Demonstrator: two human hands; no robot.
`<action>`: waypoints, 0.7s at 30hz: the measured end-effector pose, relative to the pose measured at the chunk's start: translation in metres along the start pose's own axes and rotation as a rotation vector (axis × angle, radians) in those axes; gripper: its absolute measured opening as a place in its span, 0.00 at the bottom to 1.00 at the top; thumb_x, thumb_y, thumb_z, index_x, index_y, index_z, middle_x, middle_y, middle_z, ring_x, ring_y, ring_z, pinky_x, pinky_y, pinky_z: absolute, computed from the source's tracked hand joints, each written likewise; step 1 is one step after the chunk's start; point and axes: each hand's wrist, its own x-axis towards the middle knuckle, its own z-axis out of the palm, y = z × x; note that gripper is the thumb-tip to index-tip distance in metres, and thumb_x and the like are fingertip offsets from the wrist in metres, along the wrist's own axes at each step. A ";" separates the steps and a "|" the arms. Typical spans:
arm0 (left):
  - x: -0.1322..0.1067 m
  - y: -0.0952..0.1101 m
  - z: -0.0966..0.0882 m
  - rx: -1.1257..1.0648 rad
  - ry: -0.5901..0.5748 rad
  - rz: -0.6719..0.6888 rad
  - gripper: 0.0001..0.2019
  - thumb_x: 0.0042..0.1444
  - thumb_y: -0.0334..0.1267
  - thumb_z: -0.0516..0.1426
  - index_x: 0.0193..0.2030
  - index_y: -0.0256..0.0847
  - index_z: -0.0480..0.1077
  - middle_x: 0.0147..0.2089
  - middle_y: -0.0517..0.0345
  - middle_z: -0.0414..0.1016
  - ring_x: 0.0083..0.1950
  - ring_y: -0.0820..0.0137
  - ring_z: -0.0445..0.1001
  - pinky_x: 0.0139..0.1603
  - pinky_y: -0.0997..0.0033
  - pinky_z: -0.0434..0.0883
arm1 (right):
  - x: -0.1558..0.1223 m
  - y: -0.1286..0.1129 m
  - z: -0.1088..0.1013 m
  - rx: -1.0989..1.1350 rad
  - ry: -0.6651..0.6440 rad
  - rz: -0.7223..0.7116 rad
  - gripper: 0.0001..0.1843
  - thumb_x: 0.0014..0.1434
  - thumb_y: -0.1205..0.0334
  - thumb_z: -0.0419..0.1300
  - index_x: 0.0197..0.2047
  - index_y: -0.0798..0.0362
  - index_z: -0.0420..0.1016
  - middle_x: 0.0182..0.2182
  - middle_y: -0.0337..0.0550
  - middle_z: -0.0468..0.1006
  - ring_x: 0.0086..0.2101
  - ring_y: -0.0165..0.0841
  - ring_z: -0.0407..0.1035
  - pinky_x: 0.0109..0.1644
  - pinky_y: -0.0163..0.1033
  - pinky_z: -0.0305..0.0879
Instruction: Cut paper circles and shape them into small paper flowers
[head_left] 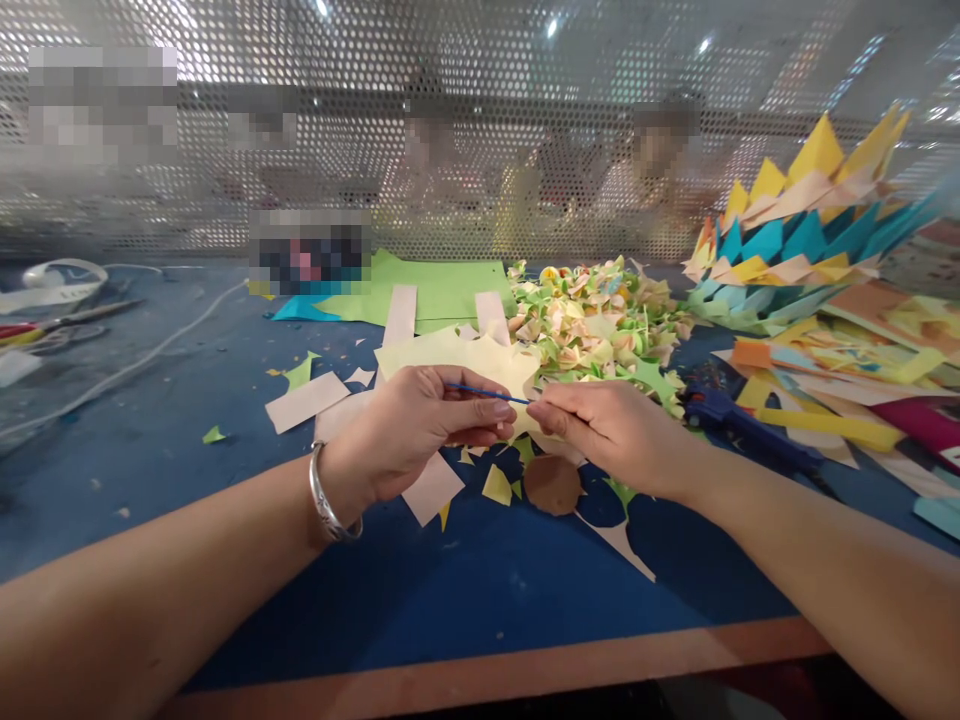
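Observation:
My left hand [416, 425], with a silver bracelet on its wrist, and my right hand [604, 425] meet over the blue table [450, 580]. Both pinch a thin blue stick [484, 392] that runs between their fingertips. A pale yellow paper piece with pointed edges [457, 355] lies just behind and under the fingers; whether the right hand also grips it I cannot tell. A brown paper disc [553, 484] lies on the table below my right hand.
A heap of small folded paper flowers [600, 320] sits behind my hands. Green sheets [442, 285], paper strips and scraps are scattered about. A blue glue gun [739, 420] and stacked coloured papers [825, 250] lie right. Scissors [60, 325] lie far left. A perforated screen stands behind, with people beyond it.

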 end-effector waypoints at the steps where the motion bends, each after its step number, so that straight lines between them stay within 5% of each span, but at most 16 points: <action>1: 0.000 0.000 0.000 0.003 -0.003 -0.004 0.06 0.47 0.30 0.68 0.31 0.34 0.76 0.28 0.55 0.80 0.31 0.73 0.77 0.38 0.74 0.74 | 0.000 0.000 0.000 -0.008 0.007 -0.005 0.24 0.69 0.47 0.44 0.25 0.51 0.58 0.20 0.36 0.62 0.22 0.28 0.59 0.27 0.35 0.50; 6: 0.001 -0.001 -0.001 0.019 -0.027 0.000 0.05 0.49 0.34 0.67 0.29 0.35 0.77 0.29 0.54 0.80 0.32 0.72 0.77 0.38 0.73 0.73 | -0.001 -0.001 0.000 -0.033 0.024 0.010 0.24 0.69 0.46 0.45 0.25 0.51 0.61 0.19 0.36 0.63 0.22 0.28 0.59 0.27 0.35 0.49; 10: 0.001 -0.001 0.000 0.005 -0.014 0.009 0.15 0.56 0.46 0.61 0.28 0.35 0.77 0.27 0.52 0.79 0.30 0.70 0.77 0.35 0.71 0.73 | -0.002 -0.003 0.001 -0.022 0.008 0.021 0.25 0.69 0.46 0.45 0.27 0.52 0.65 0.21 0.38 0.67 0.22 0.28 0.62 0.26 0.35 0.50; 21: 0.000 0.004 -0.006 0.285 -0.100 0.057 0.08 0.54 0.38 0.64 0.26 0.37 0.76 0.29 0.54 0.80 0.31 0.71 0.77 0.36 0.73 0.73 | -0.003 -0.002 0.002 -0.089 -0.002 -0.044 0.26 0.69 0.45 0.45 0.25 0.52 0.64 0.20 0.38 0.67 0.22 0.28 0.62 0.26 0.36 0.49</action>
